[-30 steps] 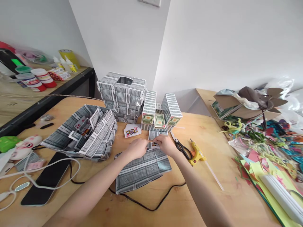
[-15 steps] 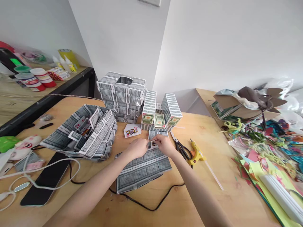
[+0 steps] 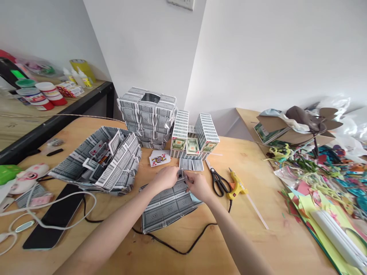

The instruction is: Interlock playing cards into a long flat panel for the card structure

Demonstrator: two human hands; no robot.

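Observation:
A flat panel of folded playing cards (image 3: 163, 214), with grey patterned backs, lies on the table in front of me. At its far edge my left hand (image 3: 168, 178) is closed, thumb and fingers pinching the cards there. My right hand (image 3: 198, 186) pinches the same edge just to the right, its fingers curled. What lies between the fingertips is mostly hidden. A light blue patch (image 3: 195, 198) shows under my right hand. Just beyond both hands is a row of face-down playing cards (image 3: 191, 164), and to its left a face-up pile of cards (image 3: 159, 158).
A card-built basket (image 3: 71, 164) holding loose cards stands left, with a taller card box (image 3: 149, 118) behind. Card packs (image 3: 179, 131) are stacked at the back. Black scissors (image 3: 219, 183) and a yellow glue gun (image 3: 237, 186) lie right; a black cord (image 3: 183, 253) loops in front.
My right hand has moved slightly down and nearer me, and its fingers have curled in. More of the face-down cards beyond and the light blue patch now show.

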